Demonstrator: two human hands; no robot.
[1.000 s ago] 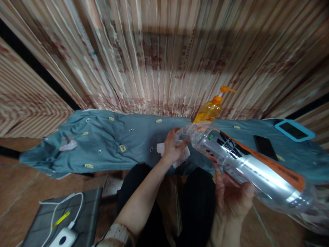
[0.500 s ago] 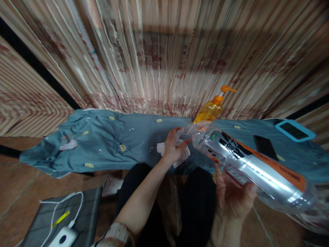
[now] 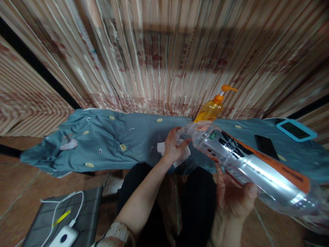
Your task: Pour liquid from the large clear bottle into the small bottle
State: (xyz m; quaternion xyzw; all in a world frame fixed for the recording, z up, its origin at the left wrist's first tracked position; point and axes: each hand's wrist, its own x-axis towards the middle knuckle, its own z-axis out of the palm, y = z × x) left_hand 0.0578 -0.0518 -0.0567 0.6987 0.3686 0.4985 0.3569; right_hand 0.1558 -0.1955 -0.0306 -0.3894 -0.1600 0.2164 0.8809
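Teal cloth [image 3: 141,140] behind clear, silver-labelled bottle [image 3: 257,169]

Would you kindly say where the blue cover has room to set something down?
The cover is free between the pale leftward item and the white cloth near the left hand. Rightward is crowded: large bottle, pump bottle, dark slab, blue-framed display.

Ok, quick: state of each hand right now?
Left hand: closed on something clear at the narrow end of the large bottle; exactly what cannot be told.
Right hand: open, supporting the large bottle from below.
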